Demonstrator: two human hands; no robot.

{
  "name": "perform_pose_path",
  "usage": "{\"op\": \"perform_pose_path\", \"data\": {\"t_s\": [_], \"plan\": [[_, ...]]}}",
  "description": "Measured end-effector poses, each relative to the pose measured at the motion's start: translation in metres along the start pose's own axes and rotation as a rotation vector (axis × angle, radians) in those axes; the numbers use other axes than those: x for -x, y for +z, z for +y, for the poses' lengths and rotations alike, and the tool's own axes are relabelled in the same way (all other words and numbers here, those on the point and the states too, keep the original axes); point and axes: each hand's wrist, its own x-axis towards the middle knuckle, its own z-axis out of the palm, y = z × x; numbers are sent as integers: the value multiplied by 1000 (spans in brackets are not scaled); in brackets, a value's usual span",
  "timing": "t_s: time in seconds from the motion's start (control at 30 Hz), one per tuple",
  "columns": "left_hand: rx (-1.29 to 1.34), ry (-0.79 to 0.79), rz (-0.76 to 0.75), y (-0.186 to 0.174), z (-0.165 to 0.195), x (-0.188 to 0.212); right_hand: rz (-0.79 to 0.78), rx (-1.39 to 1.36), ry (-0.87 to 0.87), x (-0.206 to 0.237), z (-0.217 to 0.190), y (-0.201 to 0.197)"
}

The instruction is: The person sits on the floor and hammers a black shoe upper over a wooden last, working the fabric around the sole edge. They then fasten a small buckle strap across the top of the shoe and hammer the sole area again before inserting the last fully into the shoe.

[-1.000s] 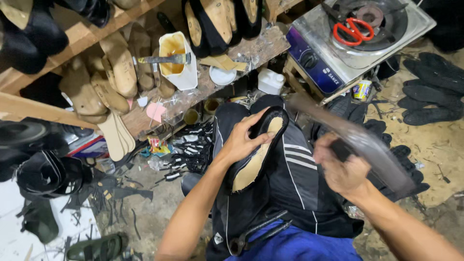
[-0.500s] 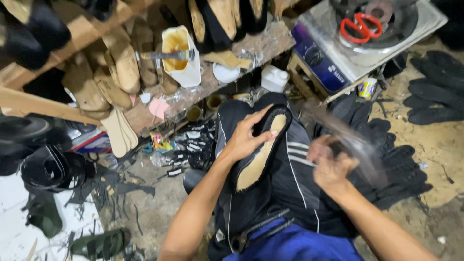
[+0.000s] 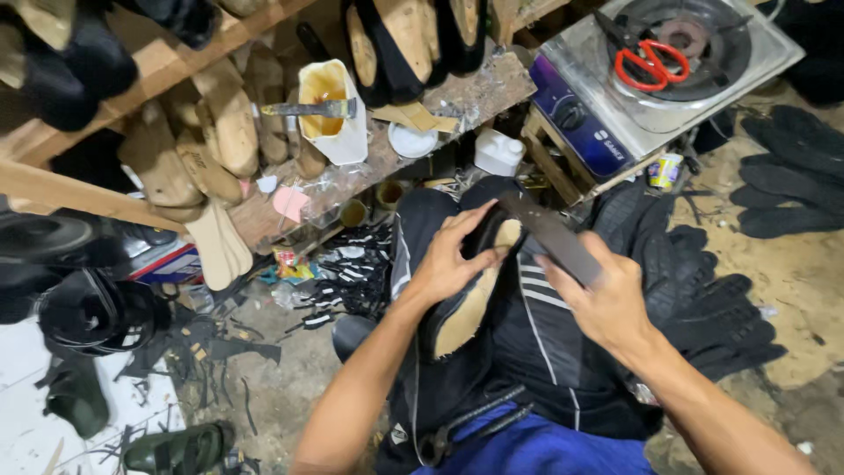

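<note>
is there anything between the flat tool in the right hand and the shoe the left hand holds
Nothing visible. The right hand holds the flat tool, whose tip already meets the shoe at its upper edge, which the left hand steadies.

Red-handled scissors (image 3: 649, 63) lie on a gas stove (image 3: 615, 114); black soles (image 3: 796, 185) nearby.

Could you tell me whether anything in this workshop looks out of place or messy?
Yes: red-handled scissors lie on the burner of the gas stove, an odd spot for a tool. Black offcuts litter the floor by the bench. The left hand steadies a shoe; the right hand grips a flat tool.
</note>
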Motion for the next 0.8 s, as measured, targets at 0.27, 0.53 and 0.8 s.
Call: {"op": "perform_pose_path", "data": {"t_s": [0.27,0.53,0.8], "plan": [[-30,34,54,2,-5,3,-77,-6,68,-2,-20,5],[-89,48,76,4,2,3,-98,-2,217,-4,-9,5],[-24,-9,35,4,9,6,77,-264,45,16,31,17]]}}
